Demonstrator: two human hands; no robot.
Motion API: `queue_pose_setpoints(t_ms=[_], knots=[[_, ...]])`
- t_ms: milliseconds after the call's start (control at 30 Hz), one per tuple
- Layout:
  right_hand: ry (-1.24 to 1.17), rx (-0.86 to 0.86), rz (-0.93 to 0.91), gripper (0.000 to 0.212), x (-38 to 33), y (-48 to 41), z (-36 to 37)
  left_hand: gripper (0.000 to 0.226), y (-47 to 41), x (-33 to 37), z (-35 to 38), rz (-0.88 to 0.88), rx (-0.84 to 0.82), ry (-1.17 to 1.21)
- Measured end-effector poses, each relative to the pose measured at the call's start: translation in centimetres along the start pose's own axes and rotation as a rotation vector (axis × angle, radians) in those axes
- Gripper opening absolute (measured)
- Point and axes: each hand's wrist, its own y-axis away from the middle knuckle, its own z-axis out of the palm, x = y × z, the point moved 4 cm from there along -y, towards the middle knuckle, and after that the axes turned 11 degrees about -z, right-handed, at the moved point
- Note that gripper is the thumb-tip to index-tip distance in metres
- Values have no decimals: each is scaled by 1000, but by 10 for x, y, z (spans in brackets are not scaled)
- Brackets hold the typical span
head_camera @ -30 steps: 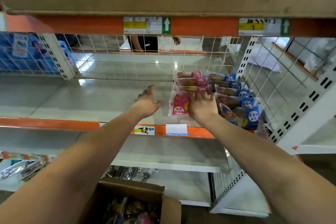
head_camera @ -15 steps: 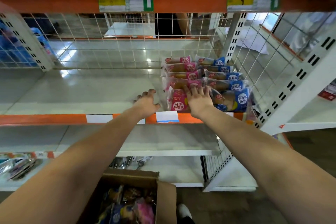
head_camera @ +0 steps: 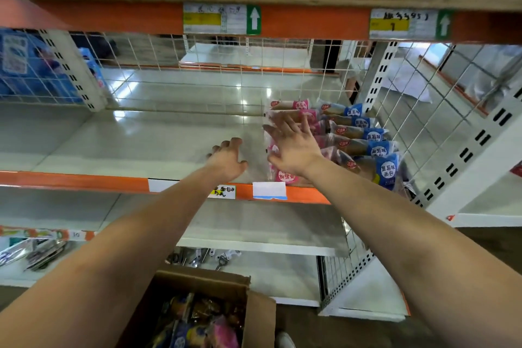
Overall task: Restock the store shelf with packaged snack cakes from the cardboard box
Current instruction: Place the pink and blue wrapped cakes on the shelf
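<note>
Showing "蓝莓味面包", blue packs (head_camera: 387, 171) line the shelf (head_camera: 141, 144).

Glossy plastic snack cakes (head_camera: 356, 133); smooth reflective shelf (head_camera: 141, 138) (painted metal look); matt brown cardboard box (head_camera: 197, 280); wire mesh (head_camera: 423, 110).

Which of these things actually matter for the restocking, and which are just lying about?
Part of the job:
pink snack cakes, blue snack cakes, cardboard box, shelf, left hand, right hand.

Just lying about:
price labels, packets on the lower shelf, blue packages behind the wire grid.
</note>
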Motion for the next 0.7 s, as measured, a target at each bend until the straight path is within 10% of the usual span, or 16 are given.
queue_pose_setpoints(t_ms=[700], knots=[[-417,-167,-562,45,-313,-62,60,55,183,-277,15,-712,-110,-21]])
